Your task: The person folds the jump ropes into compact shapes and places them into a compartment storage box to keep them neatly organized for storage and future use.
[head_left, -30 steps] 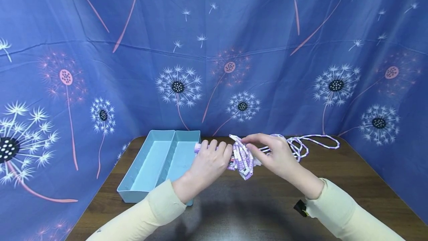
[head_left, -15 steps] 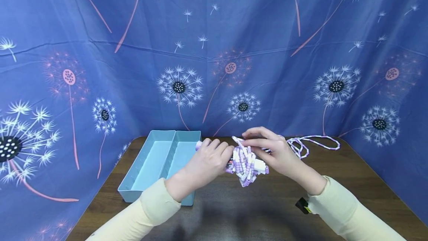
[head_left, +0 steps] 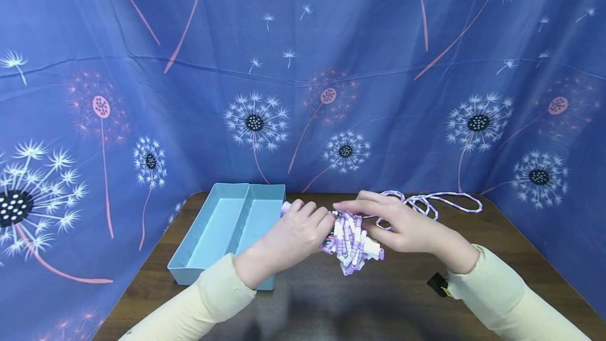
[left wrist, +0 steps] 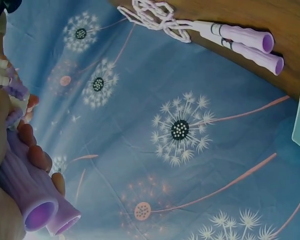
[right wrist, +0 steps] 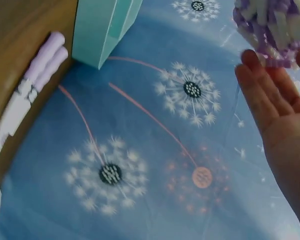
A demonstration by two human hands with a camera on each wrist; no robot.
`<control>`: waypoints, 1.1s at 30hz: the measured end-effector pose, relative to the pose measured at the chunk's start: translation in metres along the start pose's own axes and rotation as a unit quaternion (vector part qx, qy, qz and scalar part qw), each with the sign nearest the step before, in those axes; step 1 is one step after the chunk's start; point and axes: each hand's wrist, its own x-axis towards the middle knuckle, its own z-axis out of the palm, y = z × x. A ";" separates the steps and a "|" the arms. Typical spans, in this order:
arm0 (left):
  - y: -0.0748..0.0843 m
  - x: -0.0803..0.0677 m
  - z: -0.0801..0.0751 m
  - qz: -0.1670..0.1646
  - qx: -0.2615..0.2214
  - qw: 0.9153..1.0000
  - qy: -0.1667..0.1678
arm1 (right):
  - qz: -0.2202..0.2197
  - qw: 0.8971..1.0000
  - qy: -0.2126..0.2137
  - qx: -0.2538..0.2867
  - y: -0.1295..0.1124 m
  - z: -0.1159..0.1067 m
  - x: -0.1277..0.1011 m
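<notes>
Rope [head_left: 349,243] hangs bundled above the table [head_left: 497,257] because my left hand [head_left: 298,233] clamps both handles [left wrist: 37,202] together, freeing my right hand [head_left: 402,225], fingers straight, to press the coils flat beside the tray [head_left: 227,225].

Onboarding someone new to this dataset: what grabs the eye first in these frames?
The two hands meeting at the table's middle: the left hand grips two lilac handles, and the right hand has straight fingers against the wound bundle of purple-and-white beaded rope. A pale blue two-compartment tray sits just left of them. A second beaded rope lies loose at the table's far edge, against the blue dandelion backdrop.
</notes>
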 end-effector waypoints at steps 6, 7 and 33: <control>0.001 0.000 0.004 -0.007 0.002 1.000 -0.002 | -0.068 0.991 0.065 -0.099 0.002 0.000 0.001; 0.000 0.000 0.005 -0.010 0.001 1.000 -0.004 | -0.078 0.987 0.083 -0.113 0.002 0.000 0.001; -0.006 -0.003 0.010 -0.001 0.014 1.000 -0.028 | -0.234 0.967 0.073 -0.074 -0.003 -0.005 0.008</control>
